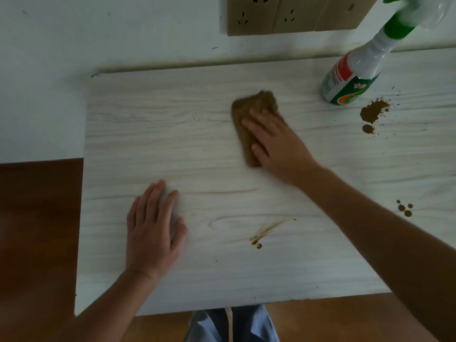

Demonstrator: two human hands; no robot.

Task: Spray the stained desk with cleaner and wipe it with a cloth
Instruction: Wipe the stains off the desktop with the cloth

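Note:
A pale wood-grain desk (pixel 153 134) fills the view. My right hand (pixel 276 146) presses flat on a brown cloth (pixel 249 107) near the desk's middle back; the cloth looks blurred. My left hand (pixel 153 225) rests flat on the desk at the front left, fingers apart, holding nothing. A white spray bottle (pixel 355 70) with a green trigger and green label stands at the back right. Brown stains lie on the desk: a large blotch (pixel 373 111) beside the bottle, small drops (pixel 404 208) at the right, and a smeared streak (pixel 266 230) near the front middle.
The desk butts against a white wall with a beige socket panel (pixel 291 16) above its back edge. Dark wooden floor (pixel 37 218) shows to the left and below the front edge. My legs in blue-grey trousers (pixel 232 324) stand at the desk's front.

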